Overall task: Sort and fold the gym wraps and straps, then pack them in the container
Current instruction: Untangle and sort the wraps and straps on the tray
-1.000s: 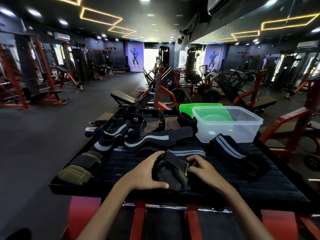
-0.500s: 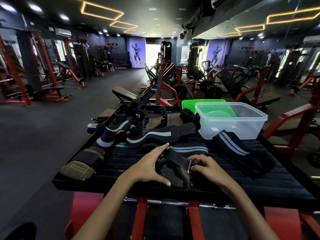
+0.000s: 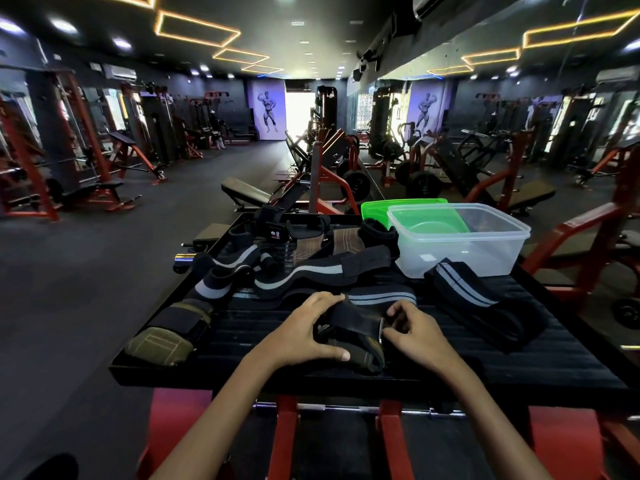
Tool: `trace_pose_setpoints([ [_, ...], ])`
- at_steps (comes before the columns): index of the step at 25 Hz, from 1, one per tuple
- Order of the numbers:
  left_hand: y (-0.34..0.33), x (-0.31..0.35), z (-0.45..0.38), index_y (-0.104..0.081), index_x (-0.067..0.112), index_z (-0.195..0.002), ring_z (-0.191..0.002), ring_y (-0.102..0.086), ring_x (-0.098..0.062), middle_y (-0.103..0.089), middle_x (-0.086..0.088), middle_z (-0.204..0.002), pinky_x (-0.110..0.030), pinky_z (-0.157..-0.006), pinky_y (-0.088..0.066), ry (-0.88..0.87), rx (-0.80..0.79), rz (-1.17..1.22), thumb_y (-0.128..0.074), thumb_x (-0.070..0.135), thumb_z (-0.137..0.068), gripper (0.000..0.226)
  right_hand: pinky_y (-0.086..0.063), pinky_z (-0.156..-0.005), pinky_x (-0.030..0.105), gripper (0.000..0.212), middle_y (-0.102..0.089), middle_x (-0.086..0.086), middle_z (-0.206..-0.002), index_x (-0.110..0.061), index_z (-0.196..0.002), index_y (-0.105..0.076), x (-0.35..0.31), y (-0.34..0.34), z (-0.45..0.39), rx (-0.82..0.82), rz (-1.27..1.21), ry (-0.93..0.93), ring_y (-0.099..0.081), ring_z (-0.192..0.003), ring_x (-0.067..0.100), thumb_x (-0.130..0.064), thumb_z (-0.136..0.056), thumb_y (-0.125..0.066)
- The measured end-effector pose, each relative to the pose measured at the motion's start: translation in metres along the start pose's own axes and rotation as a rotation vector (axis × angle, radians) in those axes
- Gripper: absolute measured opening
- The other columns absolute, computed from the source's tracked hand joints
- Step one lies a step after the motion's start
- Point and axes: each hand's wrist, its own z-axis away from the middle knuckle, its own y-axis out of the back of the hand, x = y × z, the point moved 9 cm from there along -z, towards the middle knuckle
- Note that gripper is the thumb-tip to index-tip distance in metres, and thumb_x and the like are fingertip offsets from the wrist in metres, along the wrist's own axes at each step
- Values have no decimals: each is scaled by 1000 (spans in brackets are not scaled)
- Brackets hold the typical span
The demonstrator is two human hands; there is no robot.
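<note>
While both hands work at the near edge of the black ribbed mat [image 3: 450, 348], a dark olive wrist strap [image 3: 349, 336] lies bunched between them. The left hand [image 3: 304, 332] curls over the strap's left side, fingers arched on top and thumb stretched along its near edge, gripping it. The right hand [image 3: 415, 336] pinches the strap's right end at a small metal buckle [image 3: 381, 330], fingers bent in close (the fingertips themselves are partly tucked out of sight).

Just beyond the hands lies a black wrap with grey stripes [image 3: 379, 299], flat on the mat. To the right, another striped black wrap [image 3: 481, 303] runs diagonally, its far end touching the clear plastic container [image 3: 460, 251] at the mat's far right. A green lid [image 3: 391, 209] sits behind the container and shows through its wall. At the far left of the mat a pile of black wraps with grey bands [image 3: 277, 271] is tangled together, with two brown leather grips [image 3: 329, 242] behind it. An olive padded strap [image 3: 162, 341] rests at the near left corner. Red gym machines [image 3: 329, 174] fill the dark room beyond.
</note>
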Motion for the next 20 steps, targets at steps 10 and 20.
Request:
trace_pose_setpoints([
  [10, -30, 31, -7, -9, 23, -148, -138, -24, -23, -10, 3, -155, -40, -112, -27, 199, 200, -349, -69, 58, -69, 105, -38, -54, 30, 43, -54, -4, -53, -19, -57, -47, 9, 19, 3, 77, 244, -73, -53, -57, 15, -51, -67, -75],
  [20, -24, 3, -19, -7, 44, -145, -133, -29, -14, -26, 6, -143, -35, -110, -31, 108, 97, -1, -78, 33, -72, 103, -31, -51, 14, 16, -50, 9, -55, -12, -96, -70, -9, 31, 29, -355, -377, 22, -43, -50, 6, -6, -83, -64],
])
